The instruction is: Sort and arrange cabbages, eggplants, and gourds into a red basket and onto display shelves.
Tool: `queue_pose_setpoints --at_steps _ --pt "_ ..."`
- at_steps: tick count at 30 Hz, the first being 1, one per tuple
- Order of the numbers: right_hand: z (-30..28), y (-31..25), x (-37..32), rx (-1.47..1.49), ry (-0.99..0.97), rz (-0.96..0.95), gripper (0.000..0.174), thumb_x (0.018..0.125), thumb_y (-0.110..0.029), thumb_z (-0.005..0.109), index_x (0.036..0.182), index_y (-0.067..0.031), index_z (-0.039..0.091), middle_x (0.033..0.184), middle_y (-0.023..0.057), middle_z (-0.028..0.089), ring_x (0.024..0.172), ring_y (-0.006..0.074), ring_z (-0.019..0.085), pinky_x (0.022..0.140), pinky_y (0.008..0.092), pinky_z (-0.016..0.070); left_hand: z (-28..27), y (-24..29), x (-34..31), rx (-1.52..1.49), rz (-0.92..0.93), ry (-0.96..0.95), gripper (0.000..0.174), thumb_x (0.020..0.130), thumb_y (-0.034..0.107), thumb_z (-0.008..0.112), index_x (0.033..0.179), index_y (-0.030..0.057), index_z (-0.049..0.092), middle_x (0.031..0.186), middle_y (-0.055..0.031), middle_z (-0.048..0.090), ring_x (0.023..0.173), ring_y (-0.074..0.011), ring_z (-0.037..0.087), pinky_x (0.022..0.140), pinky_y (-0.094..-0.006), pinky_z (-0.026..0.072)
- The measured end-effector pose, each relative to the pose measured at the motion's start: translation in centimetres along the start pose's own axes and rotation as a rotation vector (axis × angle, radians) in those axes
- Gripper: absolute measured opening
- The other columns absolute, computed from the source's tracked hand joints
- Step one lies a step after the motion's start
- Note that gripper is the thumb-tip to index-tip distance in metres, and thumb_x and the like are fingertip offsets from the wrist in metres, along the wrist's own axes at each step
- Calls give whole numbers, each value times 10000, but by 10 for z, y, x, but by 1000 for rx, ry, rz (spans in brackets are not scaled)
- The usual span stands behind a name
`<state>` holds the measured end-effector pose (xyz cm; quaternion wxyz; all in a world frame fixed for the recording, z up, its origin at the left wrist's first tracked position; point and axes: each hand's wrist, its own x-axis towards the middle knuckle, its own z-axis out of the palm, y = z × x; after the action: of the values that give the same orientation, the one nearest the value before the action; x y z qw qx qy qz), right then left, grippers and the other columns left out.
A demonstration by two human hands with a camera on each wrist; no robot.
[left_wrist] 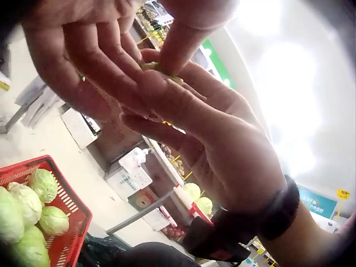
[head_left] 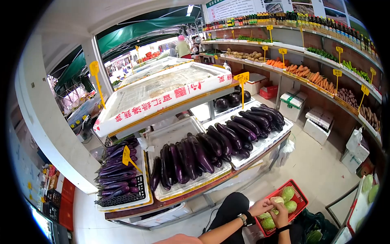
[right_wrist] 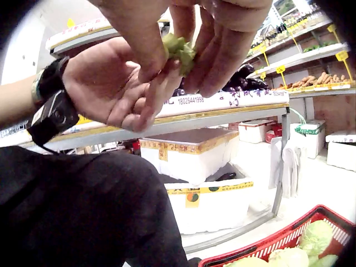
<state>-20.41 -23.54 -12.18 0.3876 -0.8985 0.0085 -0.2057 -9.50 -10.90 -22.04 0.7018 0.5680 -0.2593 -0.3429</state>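
Both hands meet over a red plastic basket of pale green cabbages in the head view. Between their fingertips is a small crumpled piece of green cabbage leaf, seen best in the right wrist view. My right hand pinches it between thumb and fingers from above. The left hand, with a watch on its wrist, pinches the leaf's lower side. In the left wrist view, the left hand and right hand mostly cover the leaf.
Eggplants lie in white foam trays on a metal-framed stand ahead. Shelves with carrots, potatoes and bottles line the right wall. White foam boxes stand on the floor. A dark plastic bag lies beside the basket.
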Motion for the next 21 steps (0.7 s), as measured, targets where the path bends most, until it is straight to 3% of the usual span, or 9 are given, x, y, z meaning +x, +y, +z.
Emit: queue_pose_setpoints --at_steps 3,8,14,17,20,21 --pt "-11 3 0 30 -56 51 382 682 -4 789 1057 -19 723 850 157 658 806 310 668 732 361 543 3 9 -5 -28 -1 -53 179 1001 202 639 1000 44 556 909 -8 651 842 -73 638 729 -228 506" --pt "-17 6 -2 65 -6 87 282 705 -9 797 978 5 728 843 156 671 762 286 679 689 353 547 9 11 -3 -45 52 -123 229 1013 262 626 1038 36 596 923 -1 662 853 -74 643 744 -235 510" --pt "-24 13 -7 -1 42 147 257 714 -5 799 962 -2 731 840 158 686 737 273 679 657 341 541 13 -12 8 66 152 -90 225 1004 255 630 1055 36 646 881 -10 667 836 -89 628 743 -266 507" --pt "-40 18 -6 -3 149 171 256 712 15 787 960 -3 729 831 153 686 726 260 673 635 326 529 9 -17 11 297 266 -62 198 973 224 667 1028 35 651 858 -10 660 825 -89 623 748 -280 509" --pt "-88 47 -19 32 286 197 274 735 58 729 1004 10 709 834 119 662 726 195 661 640 292 519 0 -20 13 163 68 -116 175 944 202 697 992 40 652 846 -5 658 799 -89 615 749 -281 507" --pt "-116 17 -15 75 315 285 287 754 68 709 1036 11 701 855 111 665 756 171 658 680 278 521 -2 -15 12 181 77 -101 169 938 198 703 981 44 651 841 -3 655 793 -89 612 749 -279 506"
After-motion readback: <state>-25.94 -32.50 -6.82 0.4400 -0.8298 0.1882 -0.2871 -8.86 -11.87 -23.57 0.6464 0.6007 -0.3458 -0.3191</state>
